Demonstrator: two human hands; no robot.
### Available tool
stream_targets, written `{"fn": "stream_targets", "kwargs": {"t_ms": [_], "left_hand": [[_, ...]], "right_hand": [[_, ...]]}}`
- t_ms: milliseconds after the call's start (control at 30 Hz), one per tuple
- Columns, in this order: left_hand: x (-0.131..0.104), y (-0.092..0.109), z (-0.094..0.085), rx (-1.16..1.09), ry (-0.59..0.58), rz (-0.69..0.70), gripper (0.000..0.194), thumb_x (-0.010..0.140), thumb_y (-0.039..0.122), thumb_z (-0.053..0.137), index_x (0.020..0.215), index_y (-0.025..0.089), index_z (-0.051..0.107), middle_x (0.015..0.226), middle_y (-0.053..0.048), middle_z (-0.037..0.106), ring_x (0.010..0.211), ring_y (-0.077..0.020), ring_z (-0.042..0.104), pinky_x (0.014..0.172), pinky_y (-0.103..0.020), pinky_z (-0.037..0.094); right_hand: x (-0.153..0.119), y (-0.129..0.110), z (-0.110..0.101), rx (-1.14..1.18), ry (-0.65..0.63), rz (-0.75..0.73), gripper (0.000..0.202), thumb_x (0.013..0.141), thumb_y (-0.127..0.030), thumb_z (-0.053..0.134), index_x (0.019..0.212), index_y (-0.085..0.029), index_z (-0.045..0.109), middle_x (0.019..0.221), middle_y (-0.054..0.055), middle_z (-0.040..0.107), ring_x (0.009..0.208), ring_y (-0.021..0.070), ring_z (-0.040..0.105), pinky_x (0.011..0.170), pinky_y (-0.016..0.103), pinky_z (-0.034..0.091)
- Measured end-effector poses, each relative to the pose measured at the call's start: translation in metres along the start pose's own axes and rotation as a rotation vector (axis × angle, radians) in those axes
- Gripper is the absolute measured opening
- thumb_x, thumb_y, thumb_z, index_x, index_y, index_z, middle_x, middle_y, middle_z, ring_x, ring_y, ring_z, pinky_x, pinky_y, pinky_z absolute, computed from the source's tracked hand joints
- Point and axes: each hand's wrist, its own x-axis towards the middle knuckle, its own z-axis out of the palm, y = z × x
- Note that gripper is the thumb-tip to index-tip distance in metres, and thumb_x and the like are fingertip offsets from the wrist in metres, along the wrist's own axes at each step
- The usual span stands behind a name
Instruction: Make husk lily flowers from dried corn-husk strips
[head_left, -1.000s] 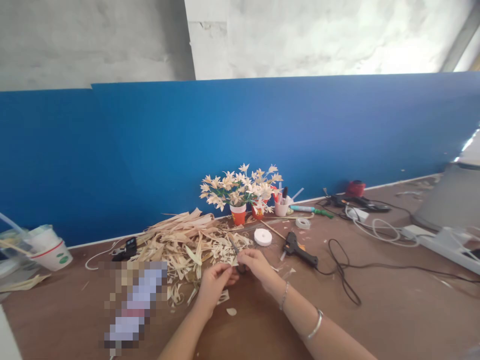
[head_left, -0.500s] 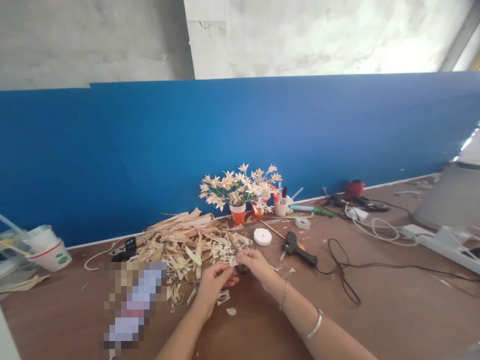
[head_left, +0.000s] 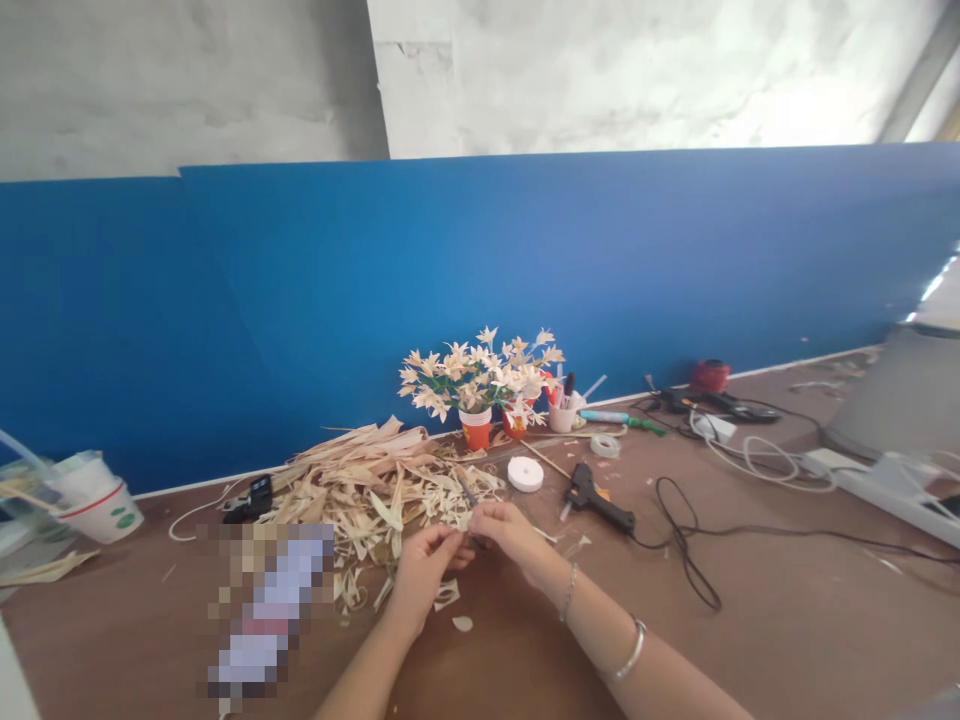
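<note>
My left hand (head_left: 424,572) is closed in a pinch, thumb against forefinger, at a small pale piece that looks like dried husk; the fingers mostly cover it. My right hand (head_left: 510,535) meets it fingertip to fingertip, also pinching at that spot. A slim dark blade (head_left: 466,490), perhaps of scissors, sticks out beyond the right fingers; whether that hand grips it or it lies behind is unclear. Just past both hands spreads a heap of dried husk strips (head_left: 360,480). One petal-shaped scrap (head_left: 463,623) lies on the brown table (head_left: 525,660) between my forearms.
Pale husk flowers (head_left: 480,370) stand in red-and-white paper cups (head_left: 475,432). Right of my hands are a white tape roll (head_left: 525,474), a black glue gun (head_left: 600,500) with its looping cord, and a power strip (head_left: 885,500). A paper cup (head_left: 105,510) stands far left.
Both hands have shifted only slightly, the fingertips drawing a little closer together. The pale piece between them shows less. Everything else on the table stays put.
</note>
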Motion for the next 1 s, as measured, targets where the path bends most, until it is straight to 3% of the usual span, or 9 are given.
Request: {"fn": "stream_targets", "kwargs": {"t_ms": [333,1000], "left_hand": [[0.0,0.001,0.0,0.007,0.016,0.007,0.024,0.057,0.034,0.075,0.065,0.014,0.064,0.057,-0.001,0.067,0.059,-0.016,0.066,0.057,-0.023,0.052],[-0.001,0.0,-0.001,0.056,0.016,0.011,0.029,0.056,0.04,0.075,0.063,0.014,0.065,0.056,-0.001,0.067,0.059,-0.017,0.065,0.057,-0.024,0.051]], "right_hand": [[0.0,0.003,-0.001,-0.026,0.013,-0.037,0.016,0.062,-0.03,0.058,0.055,-0.016,0.051,0.05,-0.006,0.043,0.05,0.0077,0.034,0.051,0.022,0.025],[-0.003,-0.004,0.0,-0.022,0.001,-0.048,0.012,0.06,-0.027,0.057,0.057,-0.017,0.053,0.05,-0.006,0.045,0.05,0.008,0.036,0.05,0.021,0.026]]}}
